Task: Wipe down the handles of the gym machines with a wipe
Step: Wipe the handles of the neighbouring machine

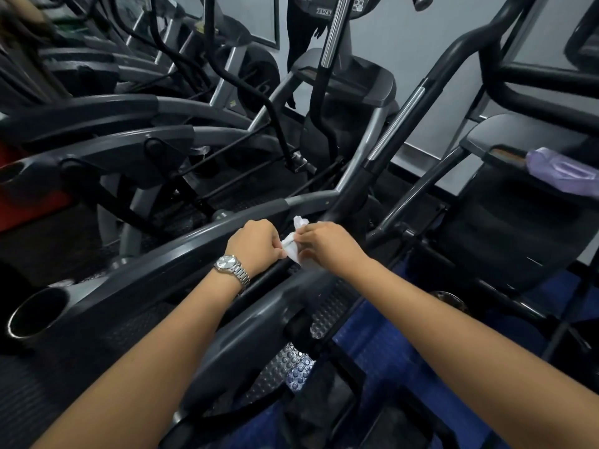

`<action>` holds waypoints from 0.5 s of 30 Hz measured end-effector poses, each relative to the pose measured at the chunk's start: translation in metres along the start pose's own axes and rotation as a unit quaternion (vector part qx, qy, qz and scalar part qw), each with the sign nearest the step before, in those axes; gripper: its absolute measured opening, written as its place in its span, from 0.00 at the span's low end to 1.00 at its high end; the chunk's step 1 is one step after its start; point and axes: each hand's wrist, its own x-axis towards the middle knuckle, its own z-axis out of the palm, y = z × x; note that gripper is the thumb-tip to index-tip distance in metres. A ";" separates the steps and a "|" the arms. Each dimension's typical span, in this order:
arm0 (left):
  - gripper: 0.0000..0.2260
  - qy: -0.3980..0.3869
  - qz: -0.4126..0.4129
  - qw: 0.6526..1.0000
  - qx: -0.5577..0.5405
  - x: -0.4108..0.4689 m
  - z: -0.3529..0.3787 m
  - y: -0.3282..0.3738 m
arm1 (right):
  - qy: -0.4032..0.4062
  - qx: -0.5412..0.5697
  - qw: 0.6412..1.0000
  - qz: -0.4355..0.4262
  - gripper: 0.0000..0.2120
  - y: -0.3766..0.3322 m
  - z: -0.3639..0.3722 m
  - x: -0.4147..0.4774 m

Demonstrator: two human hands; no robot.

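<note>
My left hand and right hand both pinch one crumpled white wipe between them. I see one wristwatch and one cup holder.

My two hands cover most of the white wipe. At one o'clock the console is cut by the top edge, and at ten o'clock the far machines blur.

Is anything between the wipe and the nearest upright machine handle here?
Nothing visible. Both the left hand and right hand pinch the wipe, and the black handle rises just beyond it with open space between.
</note>
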 end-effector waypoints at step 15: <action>0.04 -0.045 0.003 0.998 -0.032 0.008 -0.018 -0.001 | 0.013 0.071 0.997 -0.001 0.06 -0.009 -0.002 0.006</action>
